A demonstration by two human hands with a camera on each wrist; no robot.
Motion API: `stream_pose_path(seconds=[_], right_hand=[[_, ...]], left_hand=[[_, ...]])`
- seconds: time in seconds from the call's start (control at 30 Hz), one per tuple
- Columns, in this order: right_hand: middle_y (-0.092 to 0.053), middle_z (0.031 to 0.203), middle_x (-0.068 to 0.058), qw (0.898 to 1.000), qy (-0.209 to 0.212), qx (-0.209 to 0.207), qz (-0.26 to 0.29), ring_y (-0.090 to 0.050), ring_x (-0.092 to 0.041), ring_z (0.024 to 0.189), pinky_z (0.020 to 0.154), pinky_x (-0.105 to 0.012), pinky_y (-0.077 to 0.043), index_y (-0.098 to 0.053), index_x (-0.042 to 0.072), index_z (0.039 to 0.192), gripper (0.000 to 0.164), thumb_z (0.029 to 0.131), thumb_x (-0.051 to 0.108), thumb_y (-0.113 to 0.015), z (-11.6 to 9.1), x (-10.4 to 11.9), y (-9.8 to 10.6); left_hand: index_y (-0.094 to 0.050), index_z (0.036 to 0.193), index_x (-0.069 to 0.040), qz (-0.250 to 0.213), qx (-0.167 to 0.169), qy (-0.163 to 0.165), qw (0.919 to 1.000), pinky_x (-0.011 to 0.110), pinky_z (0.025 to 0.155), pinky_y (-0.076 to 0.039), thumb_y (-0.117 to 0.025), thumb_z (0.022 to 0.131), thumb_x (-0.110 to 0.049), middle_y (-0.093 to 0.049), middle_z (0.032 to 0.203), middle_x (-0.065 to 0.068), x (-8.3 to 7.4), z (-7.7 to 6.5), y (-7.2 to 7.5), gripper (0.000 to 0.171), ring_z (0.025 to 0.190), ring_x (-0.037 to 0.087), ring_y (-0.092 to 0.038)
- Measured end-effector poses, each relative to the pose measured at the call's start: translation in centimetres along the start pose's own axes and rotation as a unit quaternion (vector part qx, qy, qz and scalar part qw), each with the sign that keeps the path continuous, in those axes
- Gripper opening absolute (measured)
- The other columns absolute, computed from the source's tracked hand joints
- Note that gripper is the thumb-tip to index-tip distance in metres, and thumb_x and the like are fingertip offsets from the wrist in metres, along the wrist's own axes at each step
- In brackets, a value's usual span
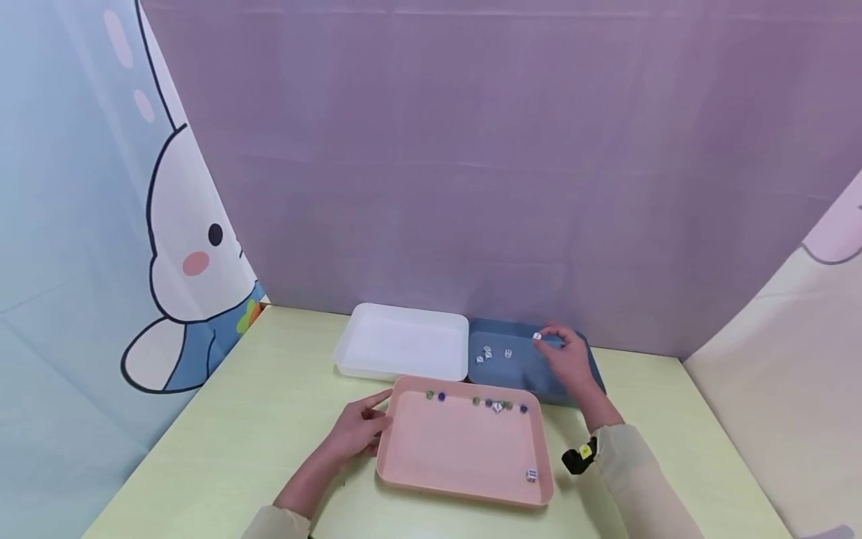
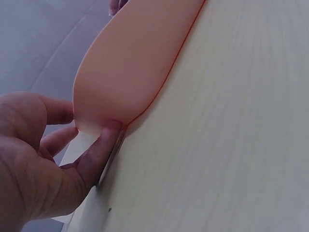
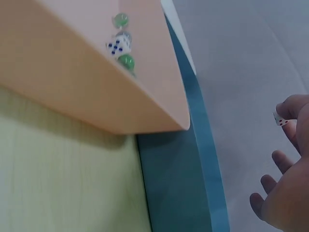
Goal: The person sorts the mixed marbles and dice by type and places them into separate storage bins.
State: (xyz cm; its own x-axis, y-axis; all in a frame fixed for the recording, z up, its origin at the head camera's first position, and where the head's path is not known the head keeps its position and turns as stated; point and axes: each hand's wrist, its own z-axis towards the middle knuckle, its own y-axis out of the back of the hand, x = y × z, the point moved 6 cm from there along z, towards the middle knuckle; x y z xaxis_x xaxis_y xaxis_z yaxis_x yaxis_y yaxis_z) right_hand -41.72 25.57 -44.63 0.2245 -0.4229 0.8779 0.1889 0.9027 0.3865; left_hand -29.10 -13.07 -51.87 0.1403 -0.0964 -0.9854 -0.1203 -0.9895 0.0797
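A big purple cloth curtain (image 1: 438,187) hangs behind a pale yellow wooden table (image 1: 202,434). Three shallow trays are there. The pink tray (image 1: 458,457), which looks like plastic, is nearest the person. Behind it, side by side, are a smooth white tray (image 1: 404,340) and a flat blue tray (image 1: 498,376). One corner of the pink tray reaches over the blue one.

The left hand (image 1: 357,428) holds the left side of the pink tray, thumb against the outer wall. The right hand (image 1: 569,363) is above the blue tray. Its thumb and first finger are pinched close on a small white die with dots (image 1: 536,336); its other fingers hang loose.

More small white dice (image 1: 508,353) lie in the blue tray. Two more are in the pink one, with small round green and dark blue glass marbles (image 1: 441,397).

The die should be light, hard and a bit slippery, so two flat sides across from each other are best to hold. The tray is likely light and stiff, best held by its wall.

Fingertips hide part of the held die. The dice at the back are too tiny to read, and some marbles hide behind a die.
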Motion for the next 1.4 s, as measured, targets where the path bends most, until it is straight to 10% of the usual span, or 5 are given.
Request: stream_pose_path(seconds=[0.4,1.03,1.4], right_hand=[[-0.049,0.135,-0.022,0.995,0.020,0.033,-0.086,-0.039,-0.040,0.129,0.101,-0.056,-0.036,-0.066,-0.001,0.103,0.022,0.090,0.015,-0.069,1.7,-1.3,-0.9],[-0.056,0.129,-0.021,0.996,-0.001,0.030,-0.082,-0.047,-0.037,0.123,0.100,-0.053,-0.038,-0.067,0.000,0.109,0.024,0.091,0.015,-0.067,1.4,-2.0,-0.3],[-0.060,0.121,-0.016,0.989,0.038,0.109,-0.095,-0.054,-0.034,0.113,0.094,-0.050,-0.045,-0.067,0.000,0.109,0.024,0.094,0.019,-0.065,-0.4,-0.3,-1.4]], left_hand=[[-0.047,0.145,-0.010,0.014,0.000,-0.003,0.9999,0.030,0.047,-0.050,-0.061,0.093,-0.005,-0.058,0.096,0.015,0.4,0.2,0.0,0.054,0.066,0.018,-0.058],[-0.047,0.144,-0.008,0.021,0.001,-0.009,0.9997,0.029,0.045,-0.048,-0.061,0.091,-0.004,-0.059,0.092,0.014,0.5,0.0,-0.2,0.055,0.061,0.017,-0.056],[-0.048,0.144,-0.008,0.013,-0.006,-0.005,0.9999,0.030,0.045,-0.049,-0.062,0.091,-0.003,-0.059,0.094,0.016,0.3,0.2,0.0,0.054,0.061,0.018,-0.056]])
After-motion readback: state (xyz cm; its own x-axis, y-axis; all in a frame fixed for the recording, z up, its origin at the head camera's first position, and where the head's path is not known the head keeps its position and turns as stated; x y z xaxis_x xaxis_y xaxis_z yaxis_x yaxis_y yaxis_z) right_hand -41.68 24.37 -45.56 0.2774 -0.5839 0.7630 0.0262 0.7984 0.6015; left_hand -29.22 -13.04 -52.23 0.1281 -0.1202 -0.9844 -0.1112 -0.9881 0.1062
